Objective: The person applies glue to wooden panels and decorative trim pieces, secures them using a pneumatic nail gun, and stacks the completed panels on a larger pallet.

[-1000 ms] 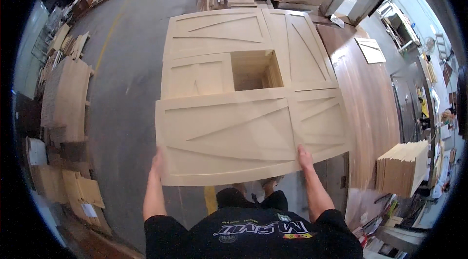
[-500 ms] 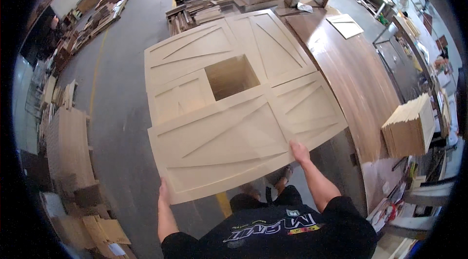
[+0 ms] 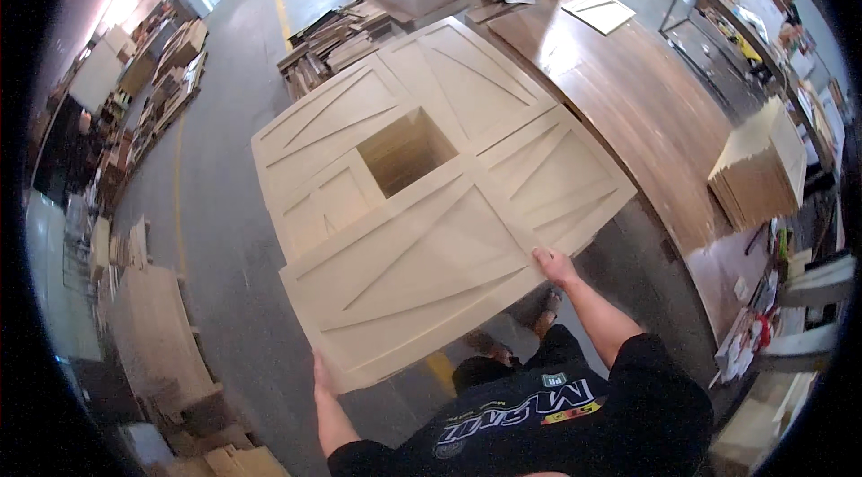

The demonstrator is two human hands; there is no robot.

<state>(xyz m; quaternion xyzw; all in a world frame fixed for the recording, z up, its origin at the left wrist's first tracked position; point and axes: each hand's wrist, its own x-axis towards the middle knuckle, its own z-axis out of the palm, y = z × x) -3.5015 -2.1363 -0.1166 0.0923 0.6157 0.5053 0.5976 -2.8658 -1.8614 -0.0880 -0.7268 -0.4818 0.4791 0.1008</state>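
A cream door panel [image 3: 431, 253] with raised slanting strips lies nearest me, on top of a stack. My left hand [image 3: 323, 373] grips its near left corner along the side edge, fingers partly hidden. On the near edge, towards the right, my right hand [image 3: 557, 268] is closed with the thumb on top and the fingers out of sight below. More cream panels [image 3: 480, 73] of the same pattern lie beyond and to the right. Together they surround a deep square opening [image 3: 409, 154] with tan inner walls.
A brown wooden worktop [image 3: 620, 100] runs along the right, with a small cream panel [image 3: 599, 11] and an upright stack of boards [image 3: 759, 167] on it. Timber offcuts [image 3: 337, 42] lie beyond the panels. Piled boards [image 3: 157, 333] stand left across the grey floor [image 3: 229, 235].
My view has turned, so the surroundings sit rotated in the picture. Both hands keep the same places on the near panel's edges, and the panels show no clear shift against each other.
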